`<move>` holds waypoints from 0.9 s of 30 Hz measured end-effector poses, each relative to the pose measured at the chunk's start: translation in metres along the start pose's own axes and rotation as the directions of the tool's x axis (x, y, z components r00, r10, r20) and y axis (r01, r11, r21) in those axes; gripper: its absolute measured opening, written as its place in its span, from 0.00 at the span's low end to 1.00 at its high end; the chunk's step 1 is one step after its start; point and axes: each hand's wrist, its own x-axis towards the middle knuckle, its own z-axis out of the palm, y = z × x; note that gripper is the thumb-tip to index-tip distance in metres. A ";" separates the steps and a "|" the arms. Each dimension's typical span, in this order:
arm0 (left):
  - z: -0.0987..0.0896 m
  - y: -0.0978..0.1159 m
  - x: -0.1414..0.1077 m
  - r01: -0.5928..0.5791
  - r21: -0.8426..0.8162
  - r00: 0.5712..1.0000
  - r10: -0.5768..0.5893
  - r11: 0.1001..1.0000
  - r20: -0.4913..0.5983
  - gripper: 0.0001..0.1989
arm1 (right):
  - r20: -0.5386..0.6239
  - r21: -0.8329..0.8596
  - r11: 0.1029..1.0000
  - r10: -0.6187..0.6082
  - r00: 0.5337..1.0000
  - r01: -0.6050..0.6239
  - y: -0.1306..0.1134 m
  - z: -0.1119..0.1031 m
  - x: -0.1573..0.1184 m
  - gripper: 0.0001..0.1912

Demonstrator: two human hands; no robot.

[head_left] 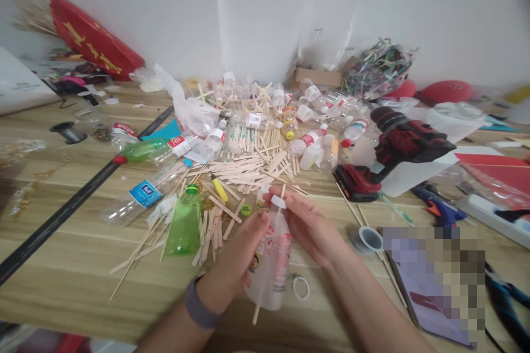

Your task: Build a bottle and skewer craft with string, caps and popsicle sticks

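Observation:
A frosted plastic bottle (pixel 273 265) with red print and a white cap (pixel 279 202) is gripped by my left hand (pixel 244 245), its fingers wrapped round the side. The bottle stands slightly tilted above the table's near edge. A thin wooden stick (pixel 255 315) pokes out below its base, and a stick end also shows above the cap; whether it runs through or behind the bottle I cannot tell. My right hand (pixel 314 223) is closed at the neck, thumb and fingers pinching the stick's upper end beside the cap.
Left of my hands stands a green bottle (pixel 183 226) among craft sticks (pixel 213 231). Many clear bottles lie behind. On the right are a red cordless drill (pixel 408 140), a wire spool (pixel 370 239), a glue gun (pixel 441 207), a tablet-like device (pixel 422 298) and pliers (pixel 507 298).

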 end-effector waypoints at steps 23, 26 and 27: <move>-0.010 -0.012 -0.005 0.243 -0.095 0.927 -0.203 0.965 0.315 0.37 | 0.157 0.056 0.992 -0.121 0.980 0.113 0.009 -0.001 -0.008 0.20; -0.011 -0.016 0.001 0.245 -0.097 0.907 -0.193 0.965 0.374 0.40 | 0.156 0.044 0.991 -0.131 0.979 0.126 0.009 -0.003 -0.007 0.20; -0.009 -0.016 0.001 0.216 -0.060 0.916 -0.181 0.975 0.358 0.40 | 0.152 0.039 0.991 -0.134 0.979 0.130 0.009 -0.004 -0.007 0.20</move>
